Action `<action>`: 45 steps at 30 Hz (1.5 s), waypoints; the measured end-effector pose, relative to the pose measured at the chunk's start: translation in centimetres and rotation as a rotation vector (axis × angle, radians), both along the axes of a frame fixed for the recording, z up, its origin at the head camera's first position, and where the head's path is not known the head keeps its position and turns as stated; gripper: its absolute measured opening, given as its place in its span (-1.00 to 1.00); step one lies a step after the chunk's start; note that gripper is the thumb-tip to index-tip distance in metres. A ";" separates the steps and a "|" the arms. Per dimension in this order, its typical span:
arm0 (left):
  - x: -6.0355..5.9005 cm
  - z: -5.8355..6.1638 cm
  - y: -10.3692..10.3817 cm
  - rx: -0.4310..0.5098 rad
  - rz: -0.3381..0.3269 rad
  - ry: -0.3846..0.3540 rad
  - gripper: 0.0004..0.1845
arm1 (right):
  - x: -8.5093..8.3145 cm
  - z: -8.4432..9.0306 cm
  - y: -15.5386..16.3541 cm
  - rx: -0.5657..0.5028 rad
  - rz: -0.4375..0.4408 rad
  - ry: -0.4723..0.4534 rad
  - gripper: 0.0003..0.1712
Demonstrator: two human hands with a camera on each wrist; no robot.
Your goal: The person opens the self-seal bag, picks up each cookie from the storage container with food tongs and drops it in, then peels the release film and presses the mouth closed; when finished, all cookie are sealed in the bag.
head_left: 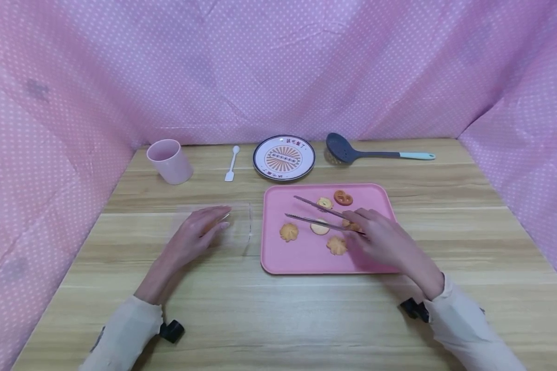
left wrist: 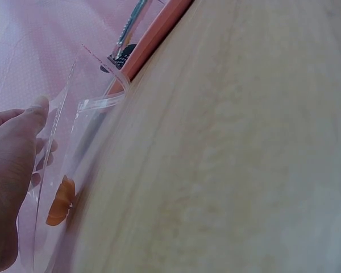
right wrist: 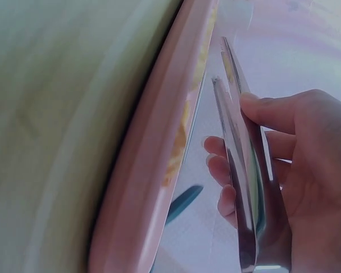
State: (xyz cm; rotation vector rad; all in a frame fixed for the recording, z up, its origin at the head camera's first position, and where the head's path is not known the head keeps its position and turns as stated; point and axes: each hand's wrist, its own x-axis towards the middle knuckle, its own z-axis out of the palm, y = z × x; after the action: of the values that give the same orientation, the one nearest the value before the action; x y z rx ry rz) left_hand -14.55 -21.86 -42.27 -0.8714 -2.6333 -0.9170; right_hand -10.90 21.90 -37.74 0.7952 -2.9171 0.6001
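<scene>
My left hand (head_left: 196,234) pinches the upper layer of a clear zip bag (head_left: 241,221) that lies left of the tray. Inside the bag, a brown cookie (left wrist: 61,202) shows in the left wrist view. In my right hand (head_left: 376,234) I grip metal tongs (right wrist: 253,176), held level over the pink tray (head_left: 301,263). Their tips are apart with nothing visible between them. Below lie a pretzel (head_left: 343,197), a flower-shaped cookie (head_left: 289,232), a pale round cookie (head_left: 320,226) and others, one partly hidden by my right fingers.
Along the back stand a pink cup (head_left: 170,162), a small white spatula-ended spoon (head_left: 232,164), a patterned plate (head_left: 284,157) and a grey skimmer (head_left: 345,149) with a mint handle. Pink dotted cloth (head_left: 278,67) hangs behind the wooden table (head_left: 278,319).
</scene>
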 end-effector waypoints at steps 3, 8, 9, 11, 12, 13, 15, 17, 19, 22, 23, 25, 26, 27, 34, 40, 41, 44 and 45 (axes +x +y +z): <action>0.0 0.0 0.0 0.002 -0.005 0.013 -0.60 | 0.2 0.1 1.0 0.009 -0.021 -0.005 -0.55; -0.1 0.1 0.0 0.006 -0.006 0.020 -0.59 | 0.6 0.1 2.4 0.017 -0.057 -0.008 -0.54; -0.1 0.1 0.0 0.005 -0.005 0.017 -0.59 | 0.7 0.1 2.6 0.015 -0.061 -0.005 -0.53; -0.1 0.1 0.0 0.003 -0.005 0.012 -0.59 | 0.7 0.0 3.0 0.010 -0.066 0.002 -0.54; -0.1 0.1 0.0 0.002 -0.004 0.008 -0.59 | 0.8 0.0 3.2 0.007 -0.069 0.005 -0.54; 0.0 0.1 0.0 0.001 -0.003 0.005 -0.59 | 0.9 -0.1 3.4 0.006 -0.074 0.007 -0.53; 0.0 0.1 0.1 0.002 -0.002 0.001 -0.59 | 1.0 -0.1 3.7 0.008 -0.081 0.014 -0.53; 0.0 0.1 0.1 0.002 -0.002 0.001 -0.59 | 1.2 -0.2 4.1 0.015 -0.086 0.016 -0.52; 0.0 0.1 0.1 0.002 -0.004 0.007 -0.59 | 1.3 -0.2 4.4 0.021 -0.088 0.018 -0.52; -0.1 0.1 0.1 0.003 -0.009 0.021 -0.59 | 1.5 -0.3 4.8 0.029 -0.092 0.016 -0.52; -0.1 0.1 0.1 0.003 -0.010 0.026 -0.59 | 1.5 -0.3 4.9 0.030 -0.092 0.018 -0.52; -0.1 0.0 0.1 0.004 -0.012 0.032 -0.59 | 1.5 -0.4 5.1 0.030 -0.091 0.024 -0.53; -0.1 0.0 0.0 0.004 -0.012 0.034 -0.59 | 1.5 -0.4 5.2 0.030 -0.091 0.028 -0.53; -0.1 0.0 0.0 0.004 -0.012 0.035 -0.58 | 1.5 -0.5 5.2 0.030 -0.089 0.034 -0.53; -0.1 0.0 0.1 0.005 -0.008 0.020 -0.58 | 1.6 -0.6 5.4 0.037 -0.105 0.019 -0.53; 0.0 0.0 0.1 0.000 0.001 0.005 -0.59 | 1.5 -0.6 5.5 0.041 -0.103 0.009 -0.53; 0.0 0.0 0.1 -0.001 0.001 0.005 -0.59 | 1.5 -0.7 5.5 0.043 -0.102 0.010 -0.53; 0.0 0.0 0.1 -0.003 0.000 0.005 -0.59 | 1.5 -0.7 5.5 0.046 -0.099 0.011 -0.53; 0.0 0.0 0.1 -0.003 -0.001 0.005 -0.59 | 1.4 -0.7 5.5 0.046 -0.099 0.013 -0.53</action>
State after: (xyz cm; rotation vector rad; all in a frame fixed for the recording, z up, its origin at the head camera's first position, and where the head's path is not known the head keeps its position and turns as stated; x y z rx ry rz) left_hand -14.57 -21.77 -42.25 -0.8755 -2.6306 -0.9096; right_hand -9.46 27.36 -38.47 0.6518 -2.9475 0.5197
